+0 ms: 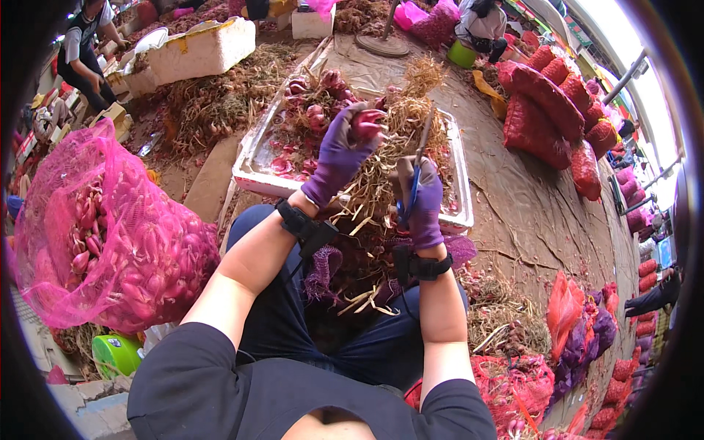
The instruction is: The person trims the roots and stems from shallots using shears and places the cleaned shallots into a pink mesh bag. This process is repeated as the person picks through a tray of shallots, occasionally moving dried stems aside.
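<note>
My left hand (pixel 339 161), in a purple glove, is closed round a reddish shallot (pixel 367 125) above a white foam tray (pixel 462 180). To its right, my right hand (pixel 427 209), gloved too, grips a pair of scissors (pixel 425 136) by blue handles, the blades pointing up and away from me. I cannot tell whether the blades are apart. Dry straw-coloured stalks (pixel 367 180) hang between the two hands. Inside the tray, loose shallots (pixel 317 117) lie at the far left, and a heap of dry stalks (pixel 418 110) covers the right part.
A large pink net bag (pixel 161 257) full of shallots stands on my left, above a green stool (pixel 116 356). Stacked red net sacks (pixel 535 132) are at the far right. A white foam box (pixel 205 55) sits far left, near another person (pixel 84 59). Trimmings (pixel 506 315) lie right of my knee.
</note>
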### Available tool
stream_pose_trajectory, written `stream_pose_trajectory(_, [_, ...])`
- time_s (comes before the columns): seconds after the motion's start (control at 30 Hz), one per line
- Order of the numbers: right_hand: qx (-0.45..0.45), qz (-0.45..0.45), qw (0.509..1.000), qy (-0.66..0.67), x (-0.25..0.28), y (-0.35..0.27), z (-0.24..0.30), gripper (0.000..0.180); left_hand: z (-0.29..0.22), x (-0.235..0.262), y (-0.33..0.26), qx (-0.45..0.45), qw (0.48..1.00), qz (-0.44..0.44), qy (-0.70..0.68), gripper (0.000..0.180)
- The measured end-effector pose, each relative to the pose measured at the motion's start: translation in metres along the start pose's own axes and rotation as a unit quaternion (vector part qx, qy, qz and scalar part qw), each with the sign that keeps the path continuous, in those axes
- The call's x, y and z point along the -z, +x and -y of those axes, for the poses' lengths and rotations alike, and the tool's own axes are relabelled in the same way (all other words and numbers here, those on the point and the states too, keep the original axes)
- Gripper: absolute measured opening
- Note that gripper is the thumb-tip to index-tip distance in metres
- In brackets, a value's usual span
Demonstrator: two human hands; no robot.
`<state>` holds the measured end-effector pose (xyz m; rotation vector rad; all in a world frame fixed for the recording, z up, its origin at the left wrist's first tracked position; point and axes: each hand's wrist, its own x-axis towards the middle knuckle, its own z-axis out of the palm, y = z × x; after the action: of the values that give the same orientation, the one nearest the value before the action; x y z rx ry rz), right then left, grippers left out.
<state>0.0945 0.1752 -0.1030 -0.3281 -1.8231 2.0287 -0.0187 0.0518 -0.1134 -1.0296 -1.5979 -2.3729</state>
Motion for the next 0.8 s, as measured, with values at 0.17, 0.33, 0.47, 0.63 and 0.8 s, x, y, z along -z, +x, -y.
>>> stream_pose_trajectory(0.17, [0.097,-0.001,0.989,0.114,-0.010,-0.004,0.008,0.044,-0.015,-0.009,-0.007,-0.212,0.933,0.073,0.283,0.053])
stream_pose_trajectory(0.33, [0.085,0.028,0.989,0.115,0.004,-0.001,0.014,0.040,-0.022,-0.011,-0.010,-0.166,0.944,0.138,0.248,0.056])
stream_pose_trajectory(0.47, [0.024,0.041,0.963,0.265,0.010,0.003,0.012,0.032,-0.017,-0.010,-0.015,-0.039,0.972,0.188,0.133,0.069])
stream_pose_trajectory(0.63, [-0.010,0.087,0.934,0.346,0.027,0.021,-0.011,0.014,-0.033,-0.020,-0.012,0.228,0.940,0.169,-0.187,0.076])
stream_pose_trajectory(0.8, [0.015,0.166,0.947,0.276,0.003,0.008,0.012,0.012,-0.022,-0.019,-0.022,0.182,0.937,0.214,-0.209,0.080])
